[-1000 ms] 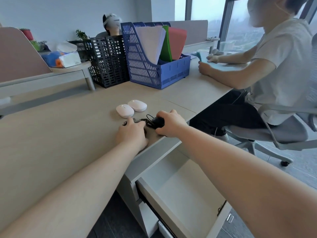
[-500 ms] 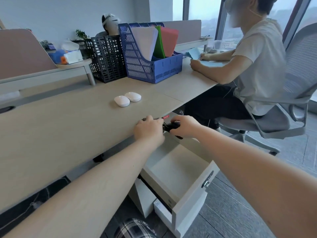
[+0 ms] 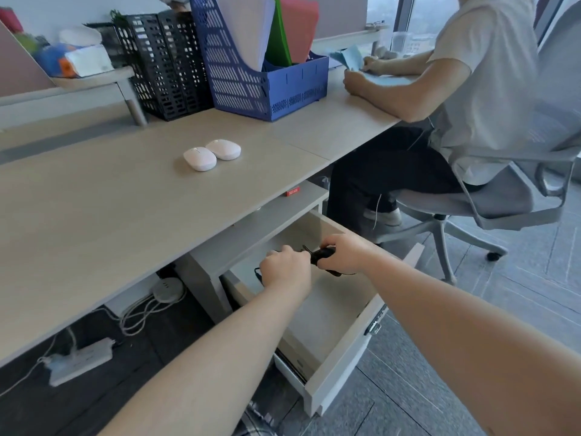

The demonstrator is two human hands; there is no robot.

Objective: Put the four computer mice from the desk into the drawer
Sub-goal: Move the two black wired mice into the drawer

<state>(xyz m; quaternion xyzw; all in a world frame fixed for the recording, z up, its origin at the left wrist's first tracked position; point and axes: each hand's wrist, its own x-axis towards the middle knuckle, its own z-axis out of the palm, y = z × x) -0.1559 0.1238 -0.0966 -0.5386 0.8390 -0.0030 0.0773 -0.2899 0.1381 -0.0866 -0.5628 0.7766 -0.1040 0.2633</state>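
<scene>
Two white mice (image 3: 200, 158) (image 3: 224, 149) lie side by side on the light wood desk (image 3: 94, 209). Below the desk edge the drawer (image 3: 342, 344) stands pulled out. Both my hands hover over its inside. My right hand (image 3: 344, 253) is closed on a black wired mouse (image 3: 321, 255), whose cable hangs beneath. My left hand (image 3: 287, 272) is closed too, with a black cable showing at its left edge; what it holds is hidden under the fingers.
A blue file holder (image 3: 267, 73) and a black mesh holder (image 3: 166, 64) stand at the back of the desk. A seated person (image 3: 471, 89) on a grey office chair (image 3: 518, 190) is close on the right. A power strip (image 3: 80, 361) and cables lie on the floor under the desk.
Both hands lifted the black mice off the desk, passed over its edge and came down into the open drawer. The two white mice have not moved.
</scene>
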